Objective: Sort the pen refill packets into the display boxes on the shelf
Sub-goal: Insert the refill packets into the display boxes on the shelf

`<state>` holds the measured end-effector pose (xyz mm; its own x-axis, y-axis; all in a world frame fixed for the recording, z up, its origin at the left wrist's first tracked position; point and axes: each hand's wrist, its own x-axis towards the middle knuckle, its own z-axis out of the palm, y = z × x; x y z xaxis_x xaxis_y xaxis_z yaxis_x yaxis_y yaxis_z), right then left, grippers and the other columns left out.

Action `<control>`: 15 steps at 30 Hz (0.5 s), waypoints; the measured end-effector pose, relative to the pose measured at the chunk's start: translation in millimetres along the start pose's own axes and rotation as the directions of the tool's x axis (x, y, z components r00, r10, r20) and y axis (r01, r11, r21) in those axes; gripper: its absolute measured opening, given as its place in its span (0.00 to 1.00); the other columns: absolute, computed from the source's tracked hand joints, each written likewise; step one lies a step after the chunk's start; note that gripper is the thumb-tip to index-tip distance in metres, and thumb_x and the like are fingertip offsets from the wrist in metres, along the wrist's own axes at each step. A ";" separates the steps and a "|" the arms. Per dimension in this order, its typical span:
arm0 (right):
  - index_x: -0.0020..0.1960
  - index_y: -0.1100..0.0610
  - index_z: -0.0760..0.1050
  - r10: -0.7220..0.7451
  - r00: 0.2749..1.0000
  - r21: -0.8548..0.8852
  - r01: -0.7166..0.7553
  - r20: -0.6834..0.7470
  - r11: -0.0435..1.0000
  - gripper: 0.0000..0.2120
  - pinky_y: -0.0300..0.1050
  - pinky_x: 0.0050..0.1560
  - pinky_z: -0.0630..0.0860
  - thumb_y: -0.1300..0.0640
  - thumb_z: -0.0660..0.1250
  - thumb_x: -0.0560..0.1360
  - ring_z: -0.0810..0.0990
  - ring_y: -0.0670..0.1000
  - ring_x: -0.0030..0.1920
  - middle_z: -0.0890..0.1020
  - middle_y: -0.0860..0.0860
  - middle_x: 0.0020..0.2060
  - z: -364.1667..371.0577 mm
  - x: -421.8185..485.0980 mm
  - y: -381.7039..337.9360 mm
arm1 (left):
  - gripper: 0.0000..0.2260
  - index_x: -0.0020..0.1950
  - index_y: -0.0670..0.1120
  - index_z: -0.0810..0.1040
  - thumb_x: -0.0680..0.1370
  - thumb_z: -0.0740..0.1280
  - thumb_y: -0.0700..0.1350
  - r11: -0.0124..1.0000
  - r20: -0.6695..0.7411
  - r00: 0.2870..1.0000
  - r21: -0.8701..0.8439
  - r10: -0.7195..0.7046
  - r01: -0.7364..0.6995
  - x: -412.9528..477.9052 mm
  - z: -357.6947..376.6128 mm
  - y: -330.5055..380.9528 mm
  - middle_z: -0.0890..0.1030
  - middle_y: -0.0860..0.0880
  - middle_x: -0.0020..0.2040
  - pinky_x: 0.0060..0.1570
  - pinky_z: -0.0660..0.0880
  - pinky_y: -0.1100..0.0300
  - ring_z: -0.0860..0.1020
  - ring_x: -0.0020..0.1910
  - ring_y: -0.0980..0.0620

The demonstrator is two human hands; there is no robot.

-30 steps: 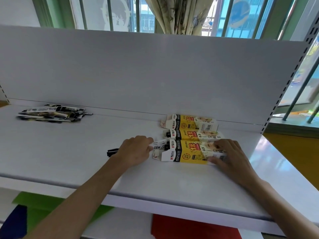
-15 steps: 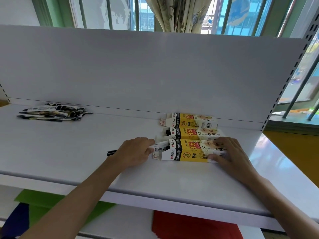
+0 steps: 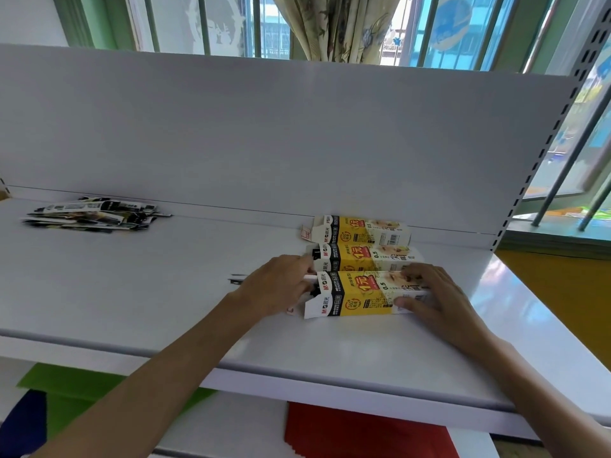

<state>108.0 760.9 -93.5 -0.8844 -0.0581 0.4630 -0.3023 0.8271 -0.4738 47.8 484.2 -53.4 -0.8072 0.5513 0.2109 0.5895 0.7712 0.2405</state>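
Curled round a thin refill packet [image 3: 238,279], the left hand [image 3: 281,285] sits at the open left end of the near box [image 3: 363,294]. Only the packet's dark tail shows, blurred, poking out to the left of the knuckles. The right hand [image 3: 439,292] grips the same box at its right end, fingers laid over the top and thumb pressed on the near side. From where I stand that looks like bracing: the box is light card, and it would slide right along the smooth shelf [image 3: 132,292] if nothing stopped it while the packet is pushed in lengthwise.

Just behind lie the middle box [image 3: 367,257] and the far box [image 3: 360,231], all three side by side and touching, flaps open toward the left. Lined up that way, each mouth faces the feeding hand. The far one lies close to the white back panel [image 3: 264,127].

Well away, at the far left of the shelf, is the pile of packets [image 3: 92,213], loose and fanned out, so I judge the sorting has a good way to go. Whether the boxes hold much already I cannot tell; their insides are hidden.
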 end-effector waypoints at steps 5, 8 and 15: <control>0.58 0.53 0.72 -0.002 1.000 -0.034 0.002 -0.005 0.999 0.21 0.35 0.52 0.69 0.44 0.68 0.69 0.70 0.44 0.55 0.70 0.41 0.54 2.8 -1.1 -1.7 | 0.07 0.44 0.47 0.71 0.75 0.68 0.47 0.958 0.032 0.997 -0.276 -0.067 0.073 9.9 3.6 0.6 0.79 0.46 0.44 0.30 0.70 0.63 0.77 0.38 0.48; 0.57 0.50 0.71 0.031 0.999 -0.049 -0.032 -0.023 0.998 0.20 0.40 0.53 0.69 0.48 0.71 0.69 0.69 0.44 0.57 0.69 0.39 0.53 4.4 0.1 -2.4 | 0.15 0.55 0.49 0.75 0.73 0.68 0.55 0.998 0.032 0.998 -0.029 -0.046 0.047 10.3 -4.8 -8.1 0.78 0.51 0.54 0.47 0.69 0.60 0.75 0.50 0.50; 0.54 0.44 0.70 0.074 0.997 0.046 -0.075 0.024 0.996 0.18 0.46 0.55 0.73 0.51 0.73 0.68 0.72 0.47 0.54 0.67 0.32 0.50 -2.9 2.6 -2.3 | 0.06 0.48 0.51 0.79 0.73 0.69 0.49 0.962 -0.153 0.952 -0.114 -0.265 0.250 -38.2 -13.3 -78.3 0.80 0.53 0.46 0.46 0.72 0.58 0.78 0.47 0.52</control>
<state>107.4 760.5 -89.1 -0.9125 -0.0097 0.4089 -0.2511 0.8024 -0.5413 32.9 398.5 -67.6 -0.9202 0.2716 0.2818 0.3688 0.8430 0.3915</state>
